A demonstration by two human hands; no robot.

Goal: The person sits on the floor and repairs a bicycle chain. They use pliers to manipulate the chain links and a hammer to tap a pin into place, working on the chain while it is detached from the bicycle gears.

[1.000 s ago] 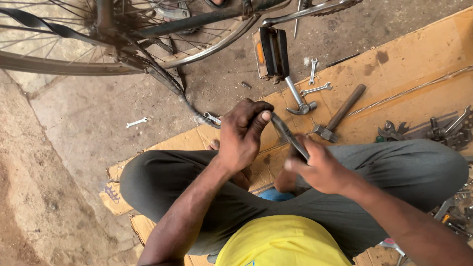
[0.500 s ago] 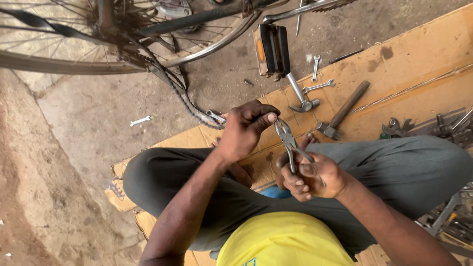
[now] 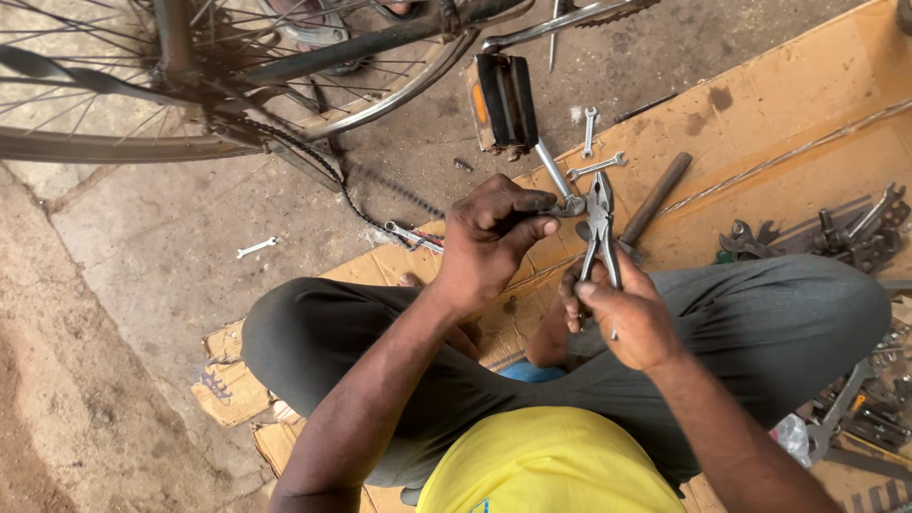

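The work was midway: the pliers [image 3: 600, 226] were up at the small metal piece [image 3: 570, 205] but had not yet bitten. The right hand [image 3: 629, 318] wrapped the handles, grip closed round them, plier tips slightly apart. The left hand [image 3: 489, 237] pinched the piece above the cardboard [image 3: 760, 114], beside the pedal [image 3: 503, 104].

The person wears a yellow shirt [image 3: 546, 470] and dark grey-green trousers [image 3: 760, 323]; arms are bare, sleeves probably short, though unseen.
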